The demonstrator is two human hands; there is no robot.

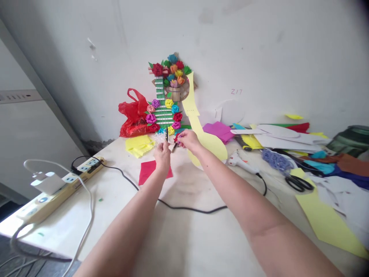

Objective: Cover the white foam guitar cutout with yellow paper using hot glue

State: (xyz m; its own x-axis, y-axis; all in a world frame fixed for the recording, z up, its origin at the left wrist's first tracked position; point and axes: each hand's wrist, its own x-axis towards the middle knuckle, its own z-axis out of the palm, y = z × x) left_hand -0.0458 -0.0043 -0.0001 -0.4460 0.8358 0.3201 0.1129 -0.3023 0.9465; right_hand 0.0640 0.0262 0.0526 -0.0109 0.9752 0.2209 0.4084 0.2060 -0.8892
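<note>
My left hand (163,154) is closed around a slim black pen-like tool (167,134) that points upward. To its right, my right hand (188,140) pinches a small purple object (180,141) too small to make out clearly. A small dark-red piece (177,137) is beside those fingertips, and a short dark stick (174,147) lies between the hands. Below my left hand, a red paper square (147,172) lies partly under the wrist. Behind the hands stands a green-and-white striped craft (164,115) with colourful paper flowers. A yellow guitar-shaped paper cutout (211,145) leans beside it.
Left are a power strip (73,177), a red plastic bag (135,115) and yellow paper (139,145). A black cable (184,209) crosses the table. Right are a white glue gun (242,163), black scissors (299,183), blue-grey yarn (275,160) and piled papers (291,136).
</note>
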